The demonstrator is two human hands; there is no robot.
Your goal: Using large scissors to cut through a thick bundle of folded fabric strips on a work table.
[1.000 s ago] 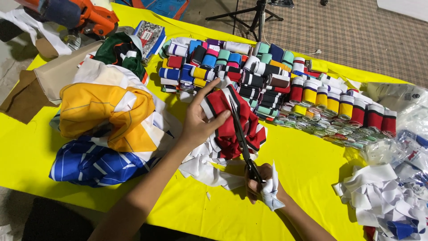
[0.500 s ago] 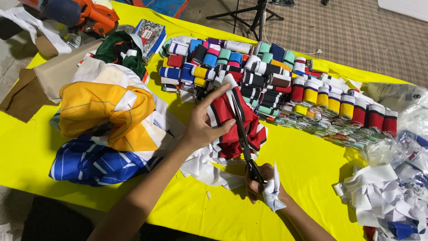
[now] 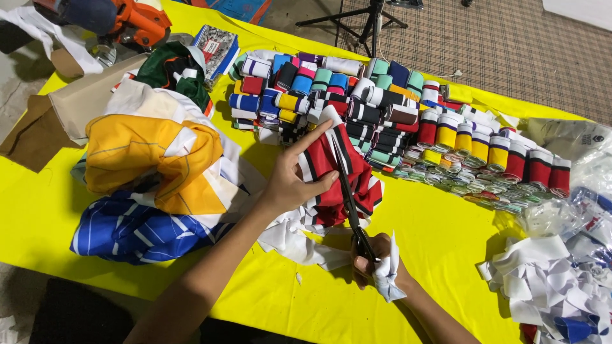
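head view, single entry. yellow tabletop (image 3: 446, 229): covered edge to edge, carries all items below.

left hand (image 3: 290, 185): lies on the red, white and black striped fabric piece (image 3: 344, 185) at mid tabletop; forefinger stretched out along the top edge of the piece, thumb pressed on its face, the other fingers curled beneath, so the cloth is pinched and held taut.

right hand (image 3: 376, 261): closed around the handles of the black scissors (image 3: 349, 197), with a scrap of white cloth (image 3: 389, 274) wrapped about the grip. blades point away from the person and lie across the striped piece, just beside the left thumb; how far the blades are parted cannot be told.

white offcuts (image 3: 299, 236): loose, under and in front of the striped piece.

folded garments, near left: orange and white one (image 3: 153, 159) on top of a blue one with white stripes (image 3: 127, 229); a green one (image 3: 172, 70) behind them.

rolled knit bands (image 3: 382, 114): many colours, packed in rows across the far side of the tabletop, running to the right.

heap of white scraps (image 3: 548, 286): near right edge, well apart from the hands. clear plastic bags (image 3: 574, 165) beside it.

orange tool (image 3: 134, 22): far left corner. brown paper (image 3: 57, 114) at left edge.
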